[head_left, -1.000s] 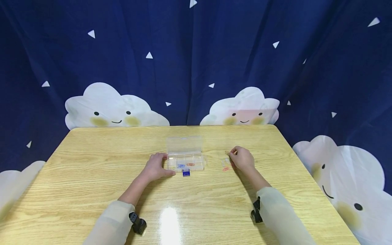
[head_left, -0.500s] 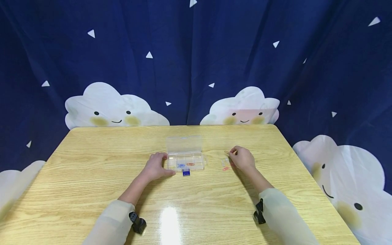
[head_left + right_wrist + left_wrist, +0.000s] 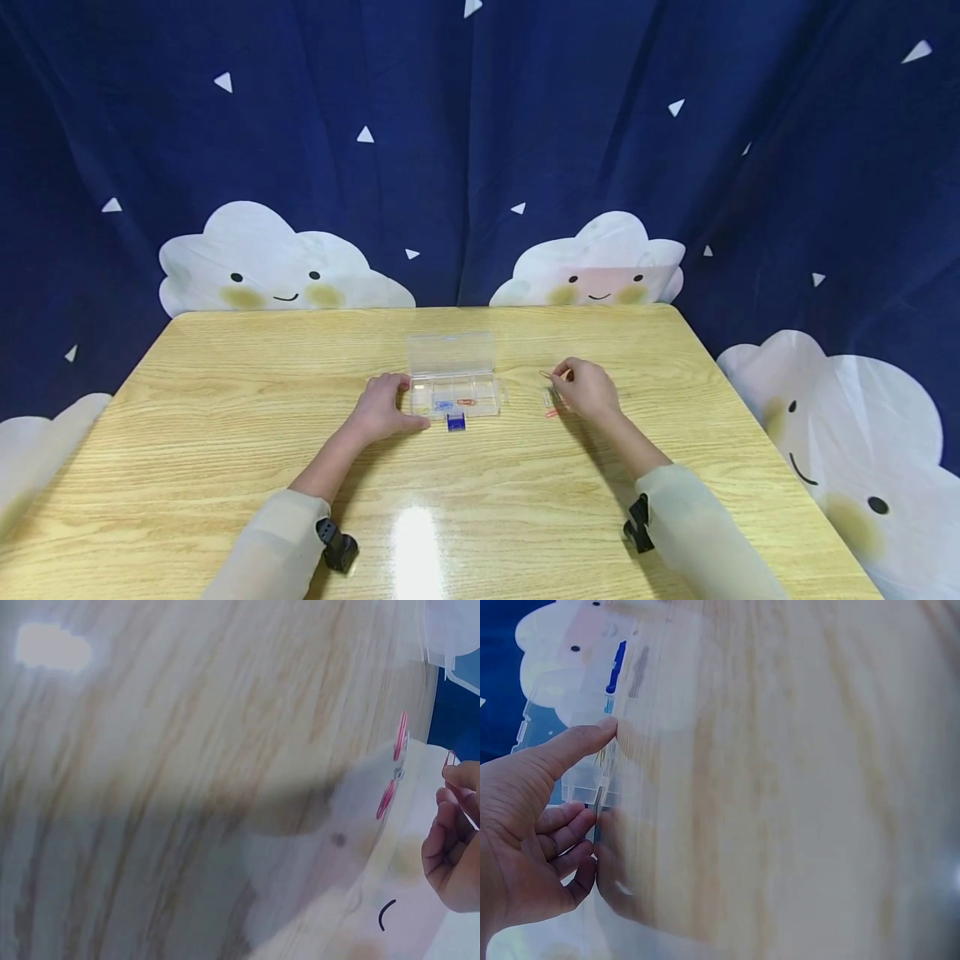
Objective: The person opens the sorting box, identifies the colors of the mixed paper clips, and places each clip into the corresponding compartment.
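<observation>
A clear plastic compartment box (image 3: 455,412) stands on the table with its lid (image 3: 452,353) raised at the back and a blue latch (image 3: 456,422) at its front. My left hand (image 3: 381,407) holds the box's left end, thumb at the front and fingers at the side. Inside lie blue paper clips (image 3: 443,406), a red paper clip (image 3: 467,402) and something yellowish at the left. Right of the box, my right hand (image 3: 589,390) pinches an orange-red paper clip (image 3: 450,758) between thumb and finger, above the table. Below it lie white paper clips (image 3: 547,398) and red ones (image 3: 400,736), partly hidden.
The wooden table (image 3: 247,367) reaches back to a dark blue curtain (image 3: 420,150) printed with clouds and triangles. A black camera (image 3: 337,546) sits on the left wrist and another camera (image 3: 639,525) on the right.
My right hand has moved slightly left with the pinched paper clip, toward the box. It now covers more of the loose clips. My left hand and the box have stayed in place.
</observation>
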`<state>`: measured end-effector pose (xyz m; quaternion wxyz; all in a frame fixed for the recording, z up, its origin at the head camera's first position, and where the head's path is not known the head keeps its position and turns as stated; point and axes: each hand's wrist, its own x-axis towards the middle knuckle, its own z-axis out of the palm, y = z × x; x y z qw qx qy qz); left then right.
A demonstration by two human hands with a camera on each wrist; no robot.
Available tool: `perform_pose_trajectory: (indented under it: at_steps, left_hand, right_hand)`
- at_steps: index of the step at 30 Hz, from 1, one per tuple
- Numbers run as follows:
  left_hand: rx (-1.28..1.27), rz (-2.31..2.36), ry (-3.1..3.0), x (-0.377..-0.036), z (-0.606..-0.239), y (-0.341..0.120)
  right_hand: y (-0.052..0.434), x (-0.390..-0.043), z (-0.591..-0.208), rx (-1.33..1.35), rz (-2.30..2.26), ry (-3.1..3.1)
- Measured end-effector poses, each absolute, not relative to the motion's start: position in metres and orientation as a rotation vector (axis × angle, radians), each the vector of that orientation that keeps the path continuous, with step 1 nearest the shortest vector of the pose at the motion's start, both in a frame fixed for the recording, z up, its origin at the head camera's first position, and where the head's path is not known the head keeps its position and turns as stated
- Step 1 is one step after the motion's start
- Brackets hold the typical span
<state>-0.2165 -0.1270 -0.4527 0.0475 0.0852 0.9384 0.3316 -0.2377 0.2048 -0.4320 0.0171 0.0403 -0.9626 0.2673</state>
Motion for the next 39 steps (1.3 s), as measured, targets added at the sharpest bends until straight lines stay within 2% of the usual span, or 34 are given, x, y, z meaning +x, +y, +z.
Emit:
perform_pose_trajectory:
  at_steps: [39]
  left_hand:
    - [0.260, 1.024, 2.860, -0.216, -0.453, -0.126]
  right_hand:
    - [0.177, -0.224, -0.423, 0.320, 0.864, -2.949]
